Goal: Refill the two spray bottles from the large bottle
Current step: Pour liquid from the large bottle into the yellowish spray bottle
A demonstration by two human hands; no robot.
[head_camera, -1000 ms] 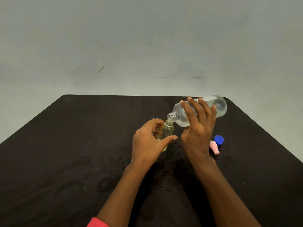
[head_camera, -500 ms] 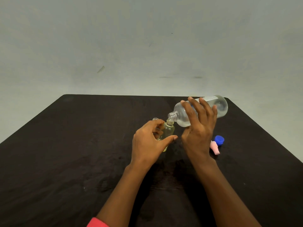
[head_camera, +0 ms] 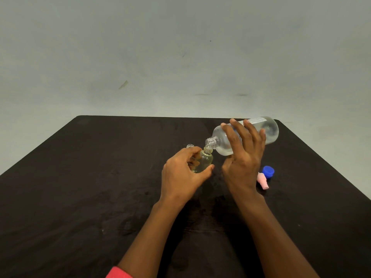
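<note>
My right hand (head_camera: 244, 157) grips the large clear bottle (head_camera: 269, 131), tipped nearly level with its open neck pointing left and down. The neck touches the mouth of a small clear spray bottle (head_camera: 205, 160) with yellowish liquid, which stands on the black table (head_camera: 100, 177). My left hand (head_camera: 180, 177) holds that small bottle around its body. Behind my left hand the threaded top of a second small bottle (head_camera: 190, 146) shows; the hand hides its body.
A blue cap (head_camera: 268, 171) and a pink spray head (head_camera: 263, 181) lie on the table just right of my right wrist. The table's far edge runs close behind the large bottle, with a pale wall beyond.
Almost nothing has moved. The large bottle stays tipped over the small one, and both hands keep their hold.
</note>
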